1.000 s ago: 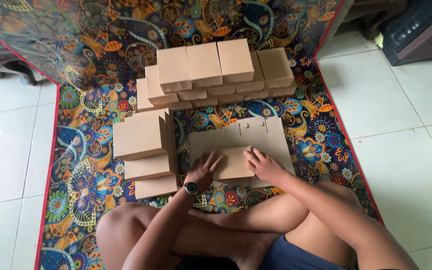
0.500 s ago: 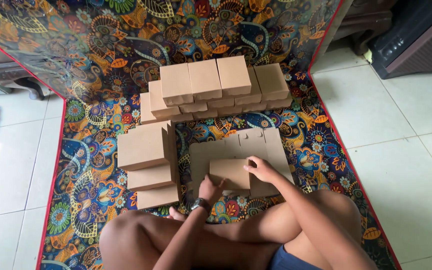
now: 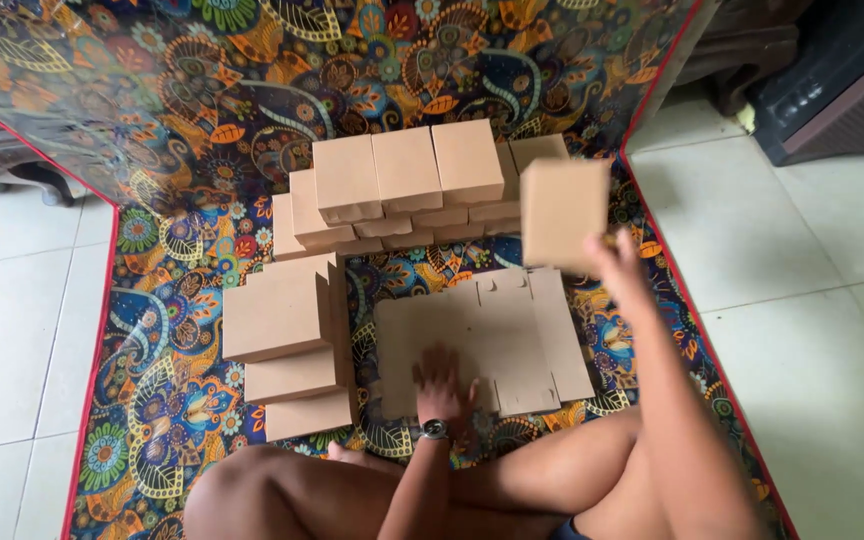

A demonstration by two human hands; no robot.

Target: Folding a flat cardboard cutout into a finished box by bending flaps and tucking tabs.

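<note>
Seated cross-legged on a patterned mat (image 3: 182, 300) with a red border, spread over pale floor tiles (image 3: 12, 330). Near the mat's left edge, a stepped pile of folded cardboard boxes (image 3: 287, 340), three showing, the topmost largest. Toward the mat's far edge, a stacked row of boxes (image 3: 402, 180), several deep, tops facing up. At the mat's middle, just beside the left pile, flat unfolded cardboard sheets (image 3: 482, 335) lying with notched edges. Left hand (image 3: 442, 378), wristwatch on the wrist, pressed palm down on the near edge of those sheets, grip spread flat, holding nothing. Right hand (image 3: 617, 262) raised over the mat's right edge, grip pinching the lower corner of a folded box (image 3: 564, 212), held upright in the air beside the far row, somewhat blurred. Dark furniture (image 3: 832, 80) beyond the mat's right corner.
</note>
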